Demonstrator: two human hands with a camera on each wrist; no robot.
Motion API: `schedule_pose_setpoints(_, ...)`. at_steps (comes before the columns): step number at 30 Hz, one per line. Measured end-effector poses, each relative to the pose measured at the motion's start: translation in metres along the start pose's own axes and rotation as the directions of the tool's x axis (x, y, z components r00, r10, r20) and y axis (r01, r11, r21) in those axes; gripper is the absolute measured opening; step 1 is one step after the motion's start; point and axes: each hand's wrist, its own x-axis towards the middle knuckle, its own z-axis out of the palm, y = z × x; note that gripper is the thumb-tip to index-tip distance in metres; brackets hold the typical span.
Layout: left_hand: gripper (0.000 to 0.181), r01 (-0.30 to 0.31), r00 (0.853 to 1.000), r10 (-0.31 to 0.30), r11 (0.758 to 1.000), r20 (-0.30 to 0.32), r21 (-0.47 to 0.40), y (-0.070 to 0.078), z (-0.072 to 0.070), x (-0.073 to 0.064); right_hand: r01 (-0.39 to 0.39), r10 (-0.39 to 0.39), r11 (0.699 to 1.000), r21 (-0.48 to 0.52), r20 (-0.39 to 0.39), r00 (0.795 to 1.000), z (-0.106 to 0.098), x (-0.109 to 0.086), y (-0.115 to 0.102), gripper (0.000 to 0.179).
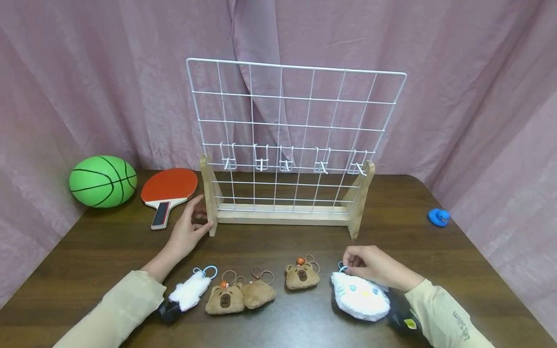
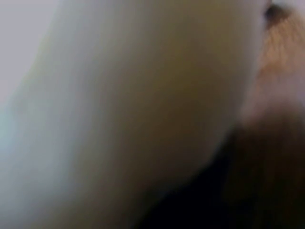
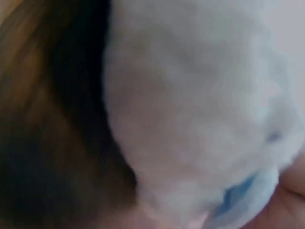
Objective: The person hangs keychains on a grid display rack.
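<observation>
My left hand holds the left leg of a wire grid display rack, its thumb on the front of the wood and its fingers at the side. My right hand pinches the blue ring at the top of a white plush cat-head keychain, whose face is turned up. Close up, the white plush fills most of the right wrist view, its blue ring low down. Only a pale blur and some brown tabletop show in the left wrist view.
Three brown plush keychains, two side by side and one apart, lie in front. Another white plush keychain is by the left sleeve. Several white hooks hang on the grid. Behind are a green ball, red paddle and blue duck.
</observation>
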Motion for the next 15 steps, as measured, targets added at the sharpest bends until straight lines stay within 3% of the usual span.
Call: schedule_pose_setpoints(15,0.074,0.006,1.000,-0.006,1.000,-0.001,0.012,-0.002,0.001,0.001,-0.012,0.014,0.992,0.123,-0.016,1.000,-0.020,-0.005,-0.012,0.010)
